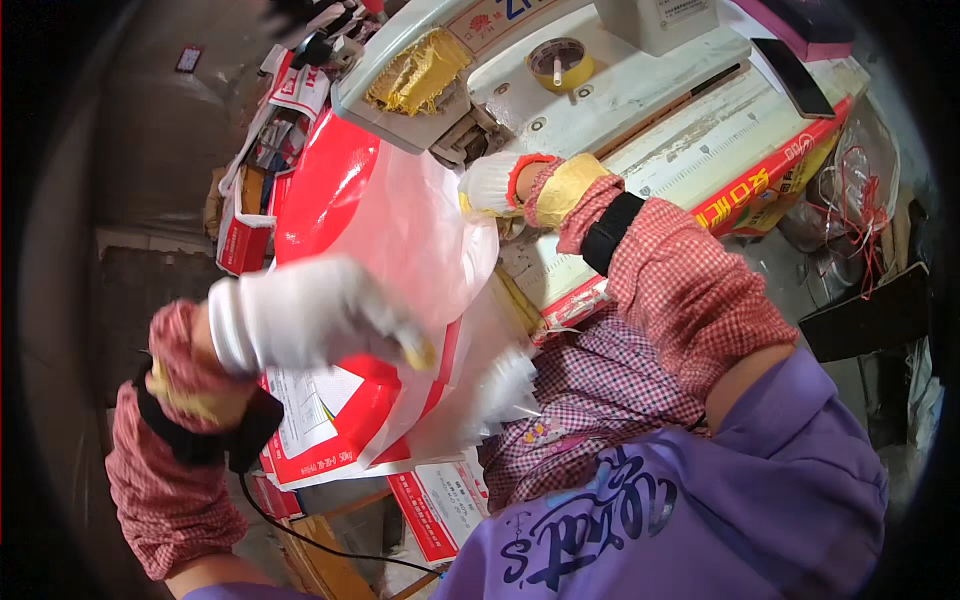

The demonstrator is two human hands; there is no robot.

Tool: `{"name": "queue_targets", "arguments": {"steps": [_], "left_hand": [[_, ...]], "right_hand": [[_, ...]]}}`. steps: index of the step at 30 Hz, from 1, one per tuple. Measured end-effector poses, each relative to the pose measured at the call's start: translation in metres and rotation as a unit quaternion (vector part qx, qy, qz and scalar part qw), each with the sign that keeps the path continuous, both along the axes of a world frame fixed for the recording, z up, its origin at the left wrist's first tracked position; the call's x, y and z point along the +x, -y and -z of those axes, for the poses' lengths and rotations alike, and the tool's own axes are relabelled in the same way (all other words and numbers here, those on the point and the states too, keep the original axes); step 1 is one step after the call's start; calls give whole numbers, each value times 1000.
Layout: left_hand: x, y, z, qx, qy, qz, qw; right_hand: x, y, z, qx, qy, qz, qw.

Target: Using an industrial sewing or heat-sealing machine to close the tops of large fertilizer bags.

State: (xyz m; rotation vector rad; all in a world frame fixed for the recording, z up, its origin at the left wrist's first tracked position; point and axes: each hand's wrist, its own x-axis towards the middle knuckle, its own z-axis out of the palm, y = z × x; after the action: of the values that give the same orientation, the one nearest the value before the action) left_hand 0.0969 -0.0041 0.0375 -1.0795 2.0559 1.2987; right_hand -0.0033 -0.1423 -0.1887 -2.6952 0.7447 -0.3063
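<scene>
A red and white woven sack (335,190) with a thin clear plastic liner (410,225) lies under the head of a white sewing machine (400,110). Close to the needle area, my right hand (495,184) in a white glove closes on the upper right edge of the sack; its fingertips are partly hidden. My left hand (315,315), also gloved in white with a yellow fingertip, hovers over the sack's lower part. Motion smears its fingers, so their grip cannot be made out. Crumpled clear plastic (495,400) bunches by my apron.
A tape roll (560,65) rests on the machine bed. Beyond it lie a black phone (792,78) and a purple box (800,25). Folded red and white sacks (245,215) stand at left. Red strings (865,200) tangle at right. A black cable (330,548) runs below.
</scene>
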Motion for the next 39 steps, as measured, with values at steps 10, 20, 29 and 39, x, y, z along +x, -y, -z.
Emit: {"name": "queue_targets", "arguments": {"steps": [10,20,29,39], "left_hand": [[-29,-28,21,100,344,105,928],[-109,-108,40,4,293,427,855],[-127,-77,26,56,222,375,898],[-116,-19,16,-99,413,416,804]], "right_hand": [[7,-10,-10,49,-27,56,997],[-21,-106,-44,27,-22,142,989],[-20,-183,-11,-111,-1,392,913],[81,-85,38,-266,-221,484,804]]}}
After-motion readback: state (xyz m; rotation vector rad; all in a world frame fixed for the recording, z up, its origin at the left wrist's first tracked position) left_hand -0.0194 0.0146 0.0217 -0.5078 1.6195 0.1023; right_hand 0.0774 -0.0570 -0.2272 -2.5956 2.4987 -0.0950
